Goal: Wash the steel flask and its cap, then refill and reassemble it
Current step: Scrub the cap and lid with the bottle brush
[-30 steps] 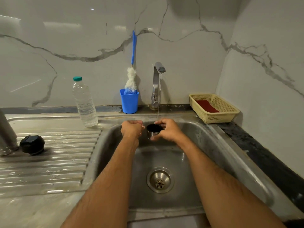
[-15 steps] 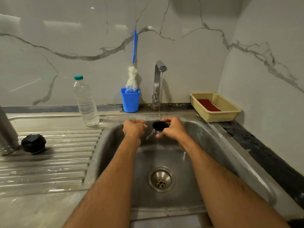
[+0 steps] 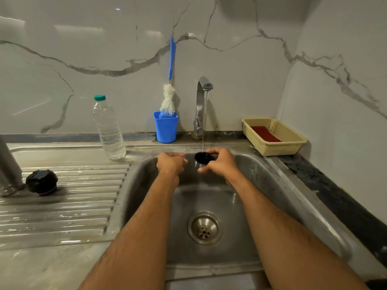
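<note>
Right hand (image 3: 219, 164) gripped the cup cap (image 3: 204, 158) by its rim under the tap stream (image 3: 204, 122). Left hand (image 3: 170, 163) was curled beside it, apparently empty. Cap looked light, rigid, wet and likely slippery; the sidewall seemed the safest hold.

right hand (image 3: 219, 164) gripping cap (image 3: 204, 158), apparently under running tap (image 3: 202, 105)

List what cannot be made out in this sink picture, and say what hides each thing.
Head view:
- Steel flask: cut off by the left edge.
- Cup cap: its outside is hidden by the right hand.
- Left hand: curled; whether it holds anything is hidden.
- Red pad: partly behind the basket wall.
</note>
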